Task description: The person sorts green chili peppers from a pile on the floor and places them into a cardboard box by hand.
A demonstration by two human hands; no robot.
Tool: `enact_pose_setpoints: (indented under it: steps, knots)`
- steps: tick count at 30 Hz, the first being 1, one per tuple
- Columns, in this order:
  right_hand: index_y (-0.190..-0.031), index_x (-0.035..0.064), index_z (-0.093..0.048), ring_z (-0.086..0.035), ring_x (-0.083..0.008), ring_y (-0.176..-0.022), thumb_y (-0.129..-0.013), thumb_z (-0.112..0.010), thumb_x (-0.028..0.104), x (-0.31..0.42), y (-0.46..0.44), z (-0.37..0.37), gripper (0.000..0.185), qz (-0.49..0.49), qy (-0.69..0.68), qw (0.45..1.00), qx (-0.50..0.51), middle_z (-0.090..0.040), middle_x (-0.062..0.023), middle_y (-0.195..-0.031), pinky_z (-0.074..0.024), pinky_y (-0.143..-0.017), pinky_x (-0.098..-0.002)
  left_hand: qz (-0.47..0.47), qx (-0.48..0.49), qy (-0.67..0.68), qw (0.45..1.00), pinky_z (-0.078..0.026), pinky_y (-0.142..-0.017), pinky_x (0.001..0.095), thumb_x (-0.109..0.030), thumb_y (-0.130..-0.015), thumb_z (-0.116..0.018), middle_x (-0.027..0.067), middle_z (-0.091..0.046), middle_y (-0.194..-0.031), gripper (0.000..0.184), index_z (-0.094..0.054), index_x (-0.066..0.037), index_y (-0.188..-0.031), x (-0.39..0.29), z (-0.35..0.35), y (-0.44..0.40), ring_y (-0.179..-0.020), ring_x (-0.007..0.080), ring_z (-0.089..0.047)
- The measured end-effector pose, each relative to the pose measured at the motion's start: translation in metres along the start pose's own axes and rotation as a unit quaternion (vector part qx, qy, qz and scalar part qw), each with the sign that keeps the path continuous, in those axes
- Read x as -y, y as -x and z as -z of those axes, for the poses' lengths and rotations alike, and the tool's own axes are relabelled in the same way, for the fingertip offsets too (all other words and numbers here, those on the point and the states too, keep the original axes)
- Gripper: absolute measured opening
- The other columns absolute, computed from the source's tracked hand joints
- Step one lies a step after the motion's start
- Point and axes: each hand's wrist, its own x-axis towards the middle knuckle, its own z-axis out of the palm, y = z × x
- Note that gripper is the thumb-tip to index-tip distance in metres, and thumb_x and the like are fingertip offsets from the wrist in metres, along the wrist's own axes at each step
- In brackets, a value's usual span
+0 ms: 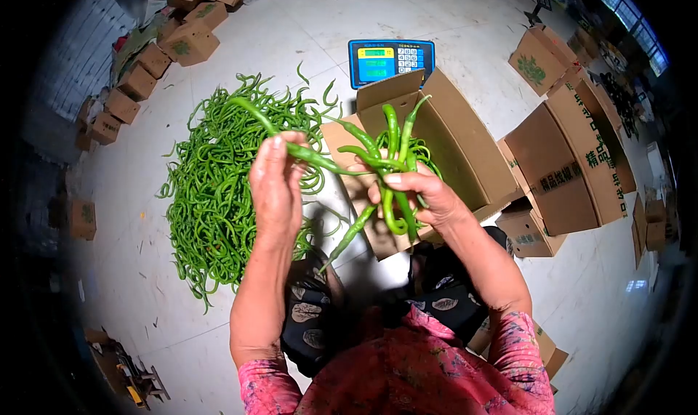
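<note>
Landmark: the open carton (462, 117), on the floor (276, 19) ahead of my knees. Left hand (278, 171) just left of the carton, thumb and fingers closed on one long green pepper (313, 156); its upper end juts out past my grip, its lower end points at the bunch. Right hand (416, 195) above the carton's near left part, thumb pressed across a splayed bunch of green peppers (392, 133), fingers curled beneath, partly hidden; several peppers dangle below it. More peppers (429, 159) show inside the carton, behind the bunch. Big loose heap of peppers (218, 197) left of the carton, beyond my left forearm. Digital scale (374, 64) at the carton's far side, partly covered by a raised flap. Printed boxes (563, 179) to the carton's right.
</note>
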Motion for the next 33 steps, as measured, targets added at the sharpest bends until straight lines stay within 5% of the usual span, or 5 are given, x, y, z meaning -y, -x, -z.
enact_pose_setpoints:
  steps: [6,9,14,22,33]
  knots:
    - [-0.131,-0.0041,-0.044,-0.063,-0.0191,-0.085,-0.088,-0.056,0.014,0.012,0.012,0.012,0.048,0.072,-0.050,0.996,0.016,-0.062,-0.0180,-0.104,-0.0581,-0.070,-0.0344,-0.023,-0.106,0.024,0.994,-0.050,-0.069,0.0250,-0.022,-0.100,-0.047,0.0115,-0.061,-0.097,0.030,-0.057,0.004,-0.111,0.000,0.030,-0.033,-0.079,0.0134,-0.056]
    - [-0.131,-0.0081,-0.038,-0.060,-0.0201,-0.081,-0.083,-0.058,0.016,0.015,0.017,0.012,0.057,0.070,-0.063,0.996,-0.004,-0.058,-0.0158,-0.096,-0.0565,-0.069,-0.0367,0.046,-0.005,-0.046,0.998,-0.051,-0.060,0.0181,-0.020,-0.098,-0.049,0.0124,-0.061,-0.097,0.031,-0.056,0.005,-0.115,0.022,0.021,-0.037,-0.076,0.0129,-0.058]
    - [-0.132,-0.0027,-0.041,-0.064,-0.0200,-0.083,-0.089,-0.054,0.013,0.017,0.020,0.018,0.047,0.093,-0.089,0.992,0.005,-0.060,-0.0173,-0.100,-0.0571,-0.072,-0.0358,0.118,0.100,-0.167,0.974,-0.050,-0.076,0.0233,-0.029,-0.096,-0.054,0.0101,-0.062,-0.106,0.045,-0.050,0.002,-0.129,0.021,-0.008,-0.020,-0.088,0.0132,-0.059]
    - [-0.133,-0.0038,-0.040,-0.061,-0.0211,-0.083,-0.087,-0.056,0.011,0.019,0.022,0.017,0.051,0.102,-0.051,0.993,-0.036,-0.058,-0.0158,-0.096,-0.0572,-0.073,-0.0365,0.130,0.378,-0.331,0.855,-0.046,-0.073,0.0243,-0.024,-0.087,-0.065,0.0041,-0.067,-0.088,0.027,-0.069,-0.003,-0.104,0.011,-0.020,0.013,-0.081,0.0098,-0.058]
    - [-0.135,-0.0037,-0.039,-0.062,-0.0179,-0.085,-0.088,-0.058,0.010,0.012,0.017,0.009,0.052,0.067,-0.009,0.997,-0.040,-0.057,-0.0118,-0.096,-0.0566,-0.076,-0.0326,0.211,0.361,-0.273,0.866,-0.042,-0.066,0.0205,-0.021,-0.085,-0.068,-0.0016,-0.062,-0.082,0.029,-0.067,-0.002,-0.107,0.012,-0.013,0.021,-0.073,0.0060,-0.053]
